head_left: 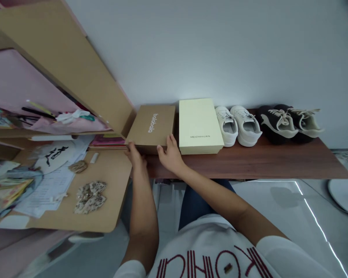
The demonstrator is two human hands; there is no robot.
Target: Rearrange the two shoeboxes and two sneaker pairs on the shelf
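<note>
A brown shoebox [152, 127] with white lettering lies flat on a dark wooden bench [249, 160], against the end of a desk. My left hand [135, 155] grips its near left corner, fingers curled on the edge. My right hand [169, 153] holds the near right corner, thumb under and fingers up along the side. A pale yellow shoebox [198, 124] sits just to the right, close beside the brown one.
White sneakers [237, 124] and dark shoes [290, 122] with cream laces stand further right on the bench. A light wooden desk [110, 181] at left holds papers, a fan and fabric bows, with slanted shelves above. A grey wall runs behind.
</note>
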